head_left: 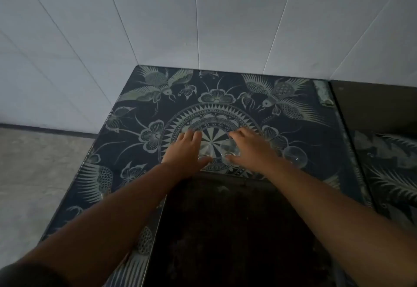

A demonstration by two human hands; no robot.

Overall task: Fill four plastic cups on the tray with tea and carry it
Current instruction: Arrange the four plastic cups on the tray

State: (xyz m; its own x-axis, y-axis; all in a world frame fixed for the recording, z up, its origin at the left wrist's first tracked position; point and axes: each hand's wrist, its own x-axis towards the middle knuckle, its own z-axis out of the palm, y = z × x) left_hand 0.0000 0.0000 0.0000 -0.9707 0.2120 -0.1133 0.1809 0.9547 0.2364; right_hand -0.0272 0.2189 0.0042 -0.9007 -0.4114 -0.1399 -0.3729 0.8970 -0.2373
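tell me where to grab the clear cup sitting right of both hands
Take the cup by its side wall, just below the rim, probably coming from its left with the right hand. It seems upright and round, and stands free on the cloth with room around it.

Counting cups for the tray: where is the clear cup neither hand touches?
Head view: the clear cup sits on the patterned tabletop, just right of the right hand, beyond the dark tray.
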